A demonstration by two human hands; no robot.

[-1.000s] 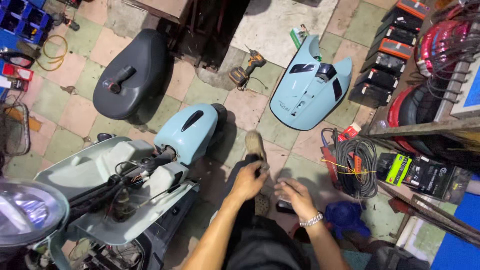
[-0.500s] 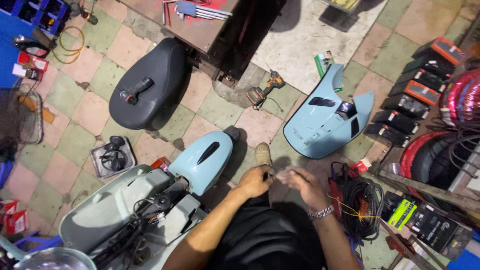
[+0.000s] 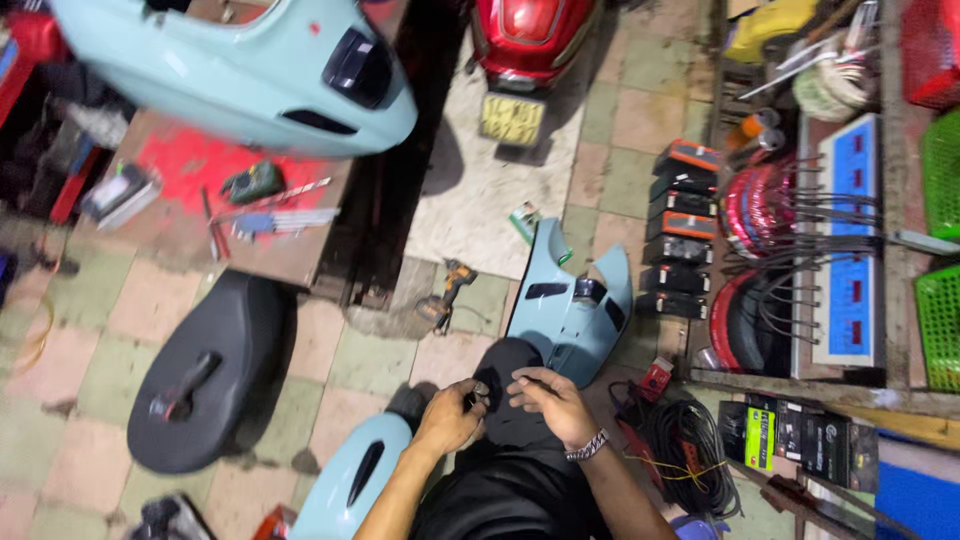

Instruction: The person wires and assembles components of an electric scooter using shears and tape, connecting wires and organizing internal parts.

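Closely paired: my left hand [image 3: 447, 417] and right hand [image 3: 553, 403] pinch a small dark part [image 3: 487, 392] over my lap.
I judge steady fingertip grip matters, keeping it above the tiled floor [image 3: 330, 350].

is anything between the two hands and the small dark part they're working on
Nothing visible does. The left hand and the right hand are both already on the small dark part, fingers closed around it above the person's lap. The light blue panel lies on the floor beyond, apart from the hands.
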